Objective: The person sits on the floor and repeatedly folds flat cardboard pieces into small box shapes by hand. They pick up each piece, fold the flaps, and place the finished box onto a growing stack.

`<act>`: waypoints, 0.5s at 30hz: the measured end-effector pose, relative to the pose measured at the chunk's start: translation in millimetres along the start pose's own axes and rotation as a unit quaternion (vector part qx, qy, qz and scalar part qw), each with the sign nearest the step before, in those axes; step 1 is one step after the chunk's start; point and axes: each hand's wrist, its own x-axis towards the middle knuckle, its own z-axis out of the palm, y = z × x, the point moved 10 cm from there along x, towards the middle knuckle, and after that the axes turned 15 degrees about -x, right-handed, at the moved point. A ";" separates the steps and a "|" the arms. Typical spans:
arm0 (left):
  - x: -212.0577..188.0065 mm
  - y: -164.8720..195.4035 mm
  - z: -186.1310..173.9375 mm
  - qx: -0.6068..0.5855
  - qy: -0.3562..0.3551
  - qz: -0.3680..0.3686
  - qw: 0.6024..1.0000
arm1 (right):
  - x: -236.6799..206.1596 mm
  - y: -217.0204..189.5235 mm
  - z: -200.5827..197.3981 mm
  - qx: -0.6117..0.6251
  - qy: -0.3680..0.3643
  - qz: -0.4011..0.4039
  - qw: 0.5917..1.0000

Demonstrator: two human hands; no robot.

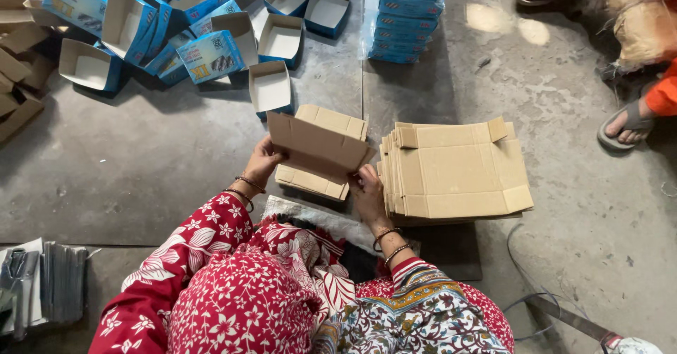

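A flat brown cardboard blank [321, 146] is held up between both hands, partly folded. My left hand [262, 162] grips its left lower edge and my right hand [367, 188] grips its right lower corner. Under it lies a second cardboard piece [310, 181] on the grey concrete floor. To the right rests a stack of flat brown cardboard blanks [455, 171], close to my right hand. I sit on the floor in red floral clothing with bangles on both wrists.
Several open blue-and-white boxes [271, 86] lie scattered at the top left. A wrapped stack of blue packs [405, 19] stands at the top centre. Loose brown cardboard [17, 65] lies far left. Another person's sandalled feet [627, 125] are at the top right. Dark bundles [60, 283] lie bottom left.
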 end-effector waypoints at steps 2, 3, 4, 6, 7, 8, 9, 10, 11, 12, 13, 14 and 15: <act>-2.0 2.2 5.2 0.028 -0.002 -0.006 1.000 | 0.9 -3.6 -2.7 0.011 -0.014 0.015 1.000; -3.5 2.4 5.7 0.044 0.002 -0.010 0.999 | 1.1 -6.0 -2.9 0.024 -0.020 0.017 0.999; -5.0 2.7 4.8 0.061 0.007 -0.015 0.998 | 1.6 -7.9 -2.4 0.038 -0.027 0.019 0.999; -6.1 2.8 4.0 0.068 0.004 -0.014 0.998 | 2.4 -8.2 0.1 0.041 -0.042 0.031 0.998; -6.5 1.3 3.1 0.071 0.003 -0.014 0.997 | 2.6 -7.9 1.7 0.042 -0.050 0.038 0.997; -6.3 -1.8 0.5 0.078 0.010 -0.020 0.997 | 3.4 -9.5 1.7 0.032 -0.051 0.034 0.998; -5.9 -4.2 -1.8 0.086 0.018 -0.026 0.996 | 4.5 -11.4 1.4 0.023 -0.051 0.029 0.998; -6.5 -4.1 -2.8 0.093 0.026 -0.033 0.995 | 5.0 -14.0 1.3 0.013 -0.052 0.026 0.998; -6.3 -0.6 -0.5 0.084 0.017 -0.025 0.996 | 5.6 -19.2 -0.5 -0.004 -0.050 0.012 0.999; -5.7 3.7 2.0 0.076 0.008 -0.016 0.997 | 5.9 -25.7 -2.7 -0.021 -0.046 -0.002 0.999; -5.6 8.4 3.8 0.067 -0.001 -0.008 0.998 | 5.4 -33.3 -5.3 -0.039 -0.043 -0.015 0.998; -4.7 19.4 10.3 0.061 -0.018 -0.001 0.998 | 5.2 -47.9 -11.1 -0.020 -0.027 -0.058 0.998; -2.8 35.3 17.5 0.056 -0.036 0.006 0.998 | 4.4 -63.4 -18.0 -0.001 -0.011 -0.101 0.995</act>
